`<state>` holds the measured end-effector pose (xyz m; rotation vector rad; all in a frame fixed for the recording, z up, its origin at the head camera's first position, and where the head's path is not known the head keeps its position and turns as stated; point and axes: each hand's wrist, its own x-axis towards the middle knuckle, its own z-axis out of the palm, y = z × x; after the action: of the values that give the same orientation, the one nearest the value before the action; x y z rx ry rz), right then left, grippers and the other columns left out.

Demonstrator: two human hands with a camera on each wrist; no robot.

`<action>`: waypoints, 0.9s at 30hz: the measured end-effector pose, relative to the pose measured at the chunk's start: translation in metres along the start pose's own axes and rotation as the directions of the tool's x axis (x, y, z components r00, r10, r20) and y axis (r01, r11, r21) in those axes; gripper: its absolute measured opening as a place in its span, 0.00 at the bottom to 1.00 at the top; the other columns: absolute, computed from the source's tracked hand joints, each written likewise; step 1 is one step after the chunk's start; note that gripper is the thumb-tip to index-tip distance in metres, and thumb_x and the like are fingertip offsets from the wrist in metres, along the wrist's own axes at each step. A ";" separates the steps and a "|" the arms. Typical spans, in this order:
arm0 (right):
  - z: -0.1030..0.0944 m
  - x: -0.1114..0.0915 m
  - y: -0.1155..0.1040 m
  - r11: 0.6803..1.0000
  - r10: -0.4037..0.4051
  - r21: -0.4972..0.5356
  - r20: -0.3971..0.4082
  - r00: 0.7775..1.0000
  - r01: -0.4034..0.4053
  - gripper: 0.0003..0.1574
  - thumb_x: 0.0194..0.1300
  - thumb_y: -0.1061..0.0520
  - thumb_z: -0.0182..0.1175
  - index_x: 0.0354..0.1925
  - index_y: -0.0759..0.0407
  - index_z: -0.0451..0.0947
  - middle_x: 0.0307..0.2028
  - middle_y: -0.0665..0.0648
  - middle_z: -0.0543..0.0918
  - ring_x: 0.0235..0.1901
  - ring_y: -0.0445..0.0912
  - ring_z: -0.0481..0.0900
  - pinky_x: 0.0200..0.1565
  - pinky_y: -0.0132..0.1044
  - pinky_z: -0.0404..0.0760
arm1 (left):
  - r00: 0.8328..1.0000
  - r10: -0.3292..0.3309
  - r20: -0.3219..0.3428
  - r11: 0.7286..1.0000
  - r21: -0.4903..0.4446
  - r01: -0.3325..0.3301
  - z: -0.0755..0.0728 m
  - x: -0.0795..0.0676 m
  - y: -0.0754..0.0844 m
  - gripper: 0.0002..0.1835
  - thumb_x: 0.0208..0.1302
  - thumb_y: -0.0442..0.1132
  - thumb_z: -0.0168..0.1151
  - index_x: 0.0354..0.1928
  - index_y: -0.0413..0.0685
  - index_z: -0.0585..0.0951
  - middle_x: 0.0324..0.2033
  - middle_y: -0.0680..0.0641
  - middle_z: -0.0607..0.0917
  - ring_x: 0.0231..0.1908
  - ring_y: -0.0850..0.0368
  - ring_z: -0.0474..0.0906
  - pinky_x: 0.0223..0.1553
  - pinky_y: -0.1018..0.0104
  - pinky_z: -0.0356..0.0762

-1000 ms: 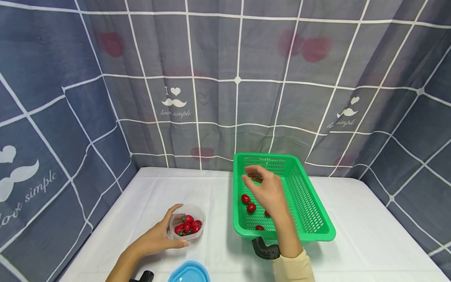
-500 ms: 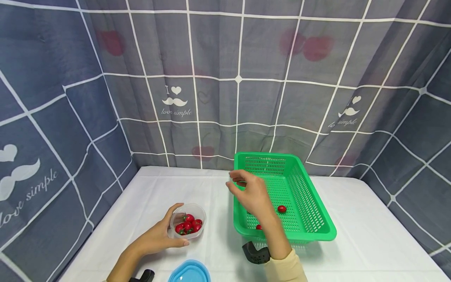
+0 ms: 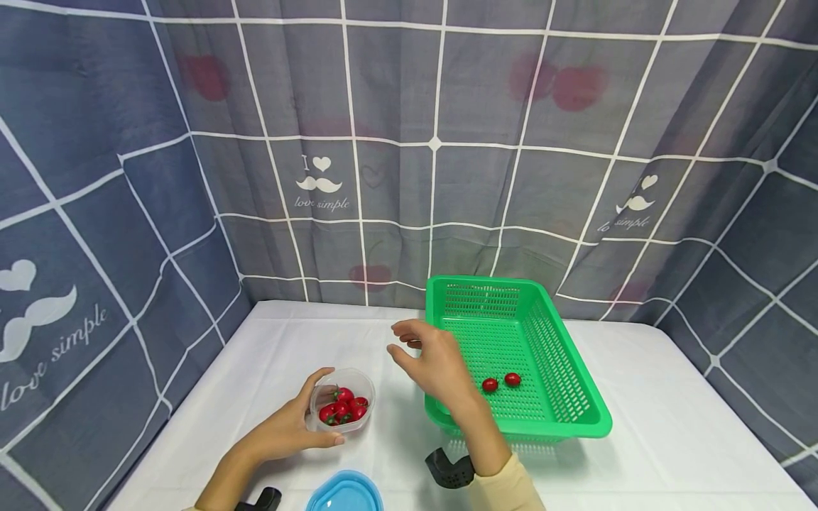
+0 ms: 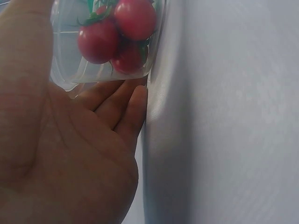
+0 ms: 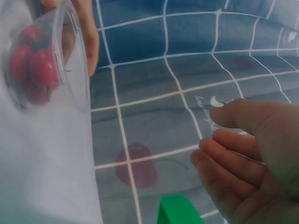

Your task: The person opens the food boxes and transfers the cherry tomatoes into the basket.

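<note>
The right hand (image 3: 436, 363), loosely parted and seemingly empty, has swung toward nine o'clock, nearing the tub (image 3: 359, 382) gripped by the left hand (image 3: 290, 428) (two tomatoes (image 3: 489, 385) show in the basket (image 3: 549, 428)).

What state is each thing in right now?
Clear plastic container: open, cherry tomatoes inside
Green plastic basket: open-topped, two cherry tomatoes visible, part hidden by the arm
Blue lid: off the container, cut by the frame edge
White tablecloth: spread, lightly creased
Checked curtain: hanging, rippled
Left grip: curled round the container
Right grip: raised, fingers loosely bent, nothing visible held
</note>
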<state>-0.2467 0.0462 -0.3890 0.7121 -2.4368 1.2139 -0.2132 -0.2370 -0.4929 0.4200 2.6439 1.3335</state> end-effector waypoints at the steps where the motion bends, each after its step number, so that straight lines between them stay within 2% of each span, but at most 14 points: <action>1: 0.002 0.000 -0.001 1.000 -0.002 -0.007 0.011 1.000 0.003 0.16 0.66 0.57 0.71 0.52 0.58 0.85 0.47 0.57 0.90 0.47 0.52 0.89 0.51 0.44 0.86 | 1.000 -0.002 0.001 1.000 -0.003 0.002 0.000 0.000 0.000 0.61 0.51 0.55 0.82 0.80 0.62 0.50 0.69 0.44 0.74 0.72 0.38 0.66 0.66 0.27 0.63; 6: 0.013 -0.002 -0.007 0.999 -0.004 -0.045 0.080 0.997 0.008 0.17 0.67 0.54 0.70 0.54 0.56 0.85 0.49 0.54 0.89 0.48 0.50 0.88 0.51 0.44 0.86 | 1.000 -0.006 0.006 1.000 -0.008 0.006 0.000 0.000 0.000 0.61 0.51 0.55 0.81 0.80 0.63 0.50 0.69 0.44 0.74 0.72 0.38 0.65 0.66 0.26 0.62; 12: 0.029 -0.005 -0.009 0.994 -0.043 -0.092 0.149 0.988 0.057 0.17 0.68 0.54 0.69 0.53 0.57 0.85 0.48 0.54 0.90 0.47 0.50 0.88 0.50 0.42 0.86 | 1.000 0.007 0.008 1.000 0.000 -0.007 -0.001 -0.001 0.000 0.60 0.52 0.55 0.81 0.80 0.62 0.50 0.70 0.44 0.74 0.72 0.37 0.65 0.65 0.25 0.61; 22: 0.052 -0.009 -0.010 0.989 -0.025 -0.133 0.243 0.970 0.059 0.18 0.67 0.52 0.70 0.53 0.55 0.85 0.46 0.53 0.90 0.46 0.47 0.87 0.45 0.36 0.84 | 1.000 0.013 0.023 1.000 -0.021 -0.013 -0.001 -0.002 0.002 0.60 0.54 0.54 0.80 0.80 0.61 0.49 0.71 0.42 0.72 0.73 0.37 0.64 0.67 0.26 0.59; 27: 0.062 -0.012 -0.011 0.988 -0.027 -0.140 0.278 0.960 0.068 0.18 0.66 0.52 0.71 0.52 0.55 0.86 0.45 0.51 0.90 0.45 0.45 0.87 0.43 0.33 0.83 | 1.000 0.005 0.021 1.000 0.000 -0.005 -0.002 -0.003 0.002 0.60 0.54 0.54 0.80 0.80 0.62 0.48 0.71 0.43 0.72 0.72 0.37 0.66 0.65 0.27 0.63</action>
<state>-0.2347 -0.0061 -0.4240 0.9444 -2.6810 0.9560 -0.2108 -0.2377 -0.4902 0.4388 2.6279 1.3237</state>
